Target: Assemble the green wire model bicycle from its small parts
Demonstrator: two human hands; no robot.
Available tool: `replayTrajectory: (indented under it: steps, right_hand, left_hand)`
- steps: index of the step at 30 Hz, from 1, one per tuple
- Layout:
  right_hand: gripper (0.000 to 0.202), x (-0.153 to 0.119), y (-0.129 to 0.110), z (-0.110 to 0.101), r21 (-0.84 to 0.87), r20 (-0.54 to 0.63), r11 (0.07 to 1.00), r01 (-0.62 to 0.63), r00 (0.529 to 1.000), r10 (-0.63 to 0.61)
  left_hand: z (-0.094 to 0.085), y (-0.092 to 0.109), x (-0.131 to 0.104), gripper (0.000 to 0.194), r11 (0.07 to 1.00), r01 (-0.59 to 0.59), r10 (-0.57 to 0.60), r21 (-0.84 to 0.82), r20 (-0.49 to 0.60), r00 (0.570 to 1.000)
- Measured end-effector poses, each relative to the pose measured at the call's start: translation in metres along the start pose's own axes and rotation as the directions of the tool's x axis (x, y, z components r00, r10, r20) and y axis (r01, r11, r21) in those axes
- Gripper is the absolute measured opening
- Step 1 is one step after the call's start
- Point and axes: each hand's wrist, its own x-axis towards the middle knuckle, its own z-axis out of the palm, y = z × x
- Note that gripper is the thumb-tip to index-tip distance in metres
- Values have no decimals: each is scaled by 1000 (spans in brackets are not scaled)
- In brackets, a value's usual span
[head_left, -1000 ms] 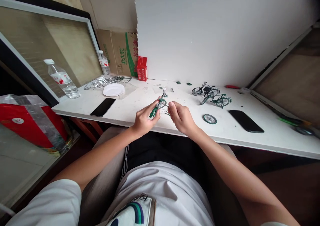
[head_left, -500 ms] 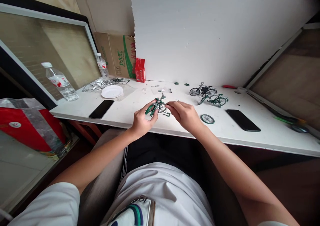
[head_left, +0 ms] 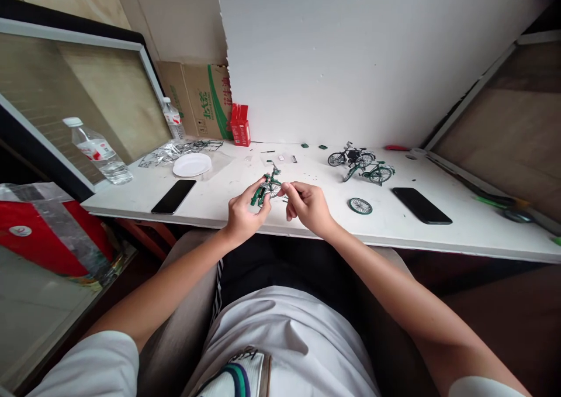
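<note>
My left hand [head_left: 243, 214] is closed around a partly built green model bicycle [head_left: 263, 193], its thumb and fingers gripping the frame. The bicycle's spoked wheel [head_left: 274, 188] faces right, and its handlebar points up and away. Right beside that wheel, the thumb and index finger of my right hand [head_left: 309, 205] are pinched together. Whatever lies between those fingertips is too small or hidden to name. A small green part on the table is mostly covered by the right hand. A loose green-rimmed wheel [head_left: 360, 206] lies flat to the right.
Behind, to the right, stand a black model bicycle [head_left: 337, 158] and a green one [head_left: 377, 175]. Phones lie at left [head_left: 174, 196] and right [head_left: 421, 205]. A white plate [head_left: 191, 165], a water bottle [head_left: 100, 154] and a red box [head_left: 240, 125] stand further off.
My right hand has shifted and its fingers have curled more beside the wheel, covering most of the small green part on the table. My left hand keeps its hold; the view has shifted slightly.
</note>
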Motion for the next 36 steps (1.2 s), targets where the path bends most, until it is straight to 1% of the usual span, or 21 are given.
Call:
replayTrajectory:
  steps: [2, 4, 5, 7, 8, 11, 13, 16, 18, 20, 22, 24, 25, 26, 27, 28, 29, 31, 33, 34, 36]
  right_hand:
    - [57, 0, 3, 9, 242, 54, 963, -119, 993, 109]
    - [56, 1, 9, 16, 440, 133, 867, -234, 972, 194]
    - [56, 2, 12, 19, 508, 164, 815, -277, 961, 225]
    - [57, 3, 18, 22, 584, 189, 746, -319, 948, 257]
    - [57, 3, 20, 24, 595, 184, 738, -317, 948, 259]
    - [58, 2, 25, 26, 550, 137, 794, -259, 966, 220]
    - [56, -1, 25, 27, 458, 80, 870, -183, 983, 165]
    - [44, -6, 24, 27, 184, -28, 983, 4, 1000, 2]
    - [37, -7, 26, 24, -40, -46, 990, 136, 989, -138]
    - [35, -5, 32, 19, -247, -27, 937, 245, 965, -260]
    - [37, -2, 40, 13, -448, 19, 836, 318, 938, -346]
    - [39, 2, 47, 8, -605, 73, 717, 347, 920, -384]
    - [39, 3, 50, 7, -653, 100, 669, 354, 917, -387]
    - [39, 3, 52, 6, -681, 118, 641, 354, 917, -382]
    - [39, 3, 53, 6, -690, 119, 636, 346, 921, -372]
    - [37, 3, 53, 7, -680, 101, 656, 327, 928, -358]
    - [36, 2, 51, 9, -648, 75, 698, 305, 937, -341]
    - [34, -1, 45, 13, -517, 25, 816, 257, 958, -286]
    - [37, -2, 37, 17, -326, 20, 926, 191, 981, -195]
    - [41, -3, 33, 18, -221, 34, 965, 142, 990, -138]
    - [46, -2, 25, 19, -2, 83, 1000, 23, 996, -23]
  left_hand:
    - [-1, -3, 1, 45, 999, -43, 43, 16, -24, 999]
    - [-1, -8, 1, 46, 996, -78, 80, 50, -32, 996]
    - [-1, -10, 2, 46, 992, -102, 104, 80, -23, 994]
    - [-2, -14, 3, 47, 982, -147, 148, 122, 5, 989]
    - [-2, -16, 3, 47, 978, -163, 161, 133, 24, 987]
    - [-3, -19, 3, 47, 970, -191, 183, 147, 67, 981]
    - [-3, -18, 3, 50, 966, -202, 196, 161, 54, 979]
    - [-3, -15, 2, 55, 962, -202, 206, 181, 1, 979]
    - [-3, -12, 3, 54, 964, -193, 199, 183, -19, 980]
    - [-4, -8, 4, 50, 970, -173, 179, 171, -25, 983]
    - [-4, -5, 5, 47, 978, -140, 146, 154, -26, 989]
    - [-5, -3, 4, 44, 984, -108, 112, 143, -20, 994]
    - [-4, -3, 4, 44, 985, -97, 101, 140, -18, 995]
    - [-4, -3, 3, 43, 987, -90, 93, 136, -15, 996]
    - [-4, -4, 2, 43, 988, -85, 87, 133, -13, 996]
    - [-3, -5, 1, 44, 989, -81, 83, 128, -11, 996]
    - [-3, -6, 0, 45, 989, -79, 80, 122, -10, 997]
    - [-2, -10, -2, 46, 991, -71, 72, 115, -9, 997]
    - [-1, -13, -3, 45, 992, -54, 56, 116, -12, 998]
    - [-1, -14, -4, 44, 992, -40, 42, 118, -9, 999]
    - [-1, -15, -5, 44, 992, -7, 7, 122, -3, 1000]
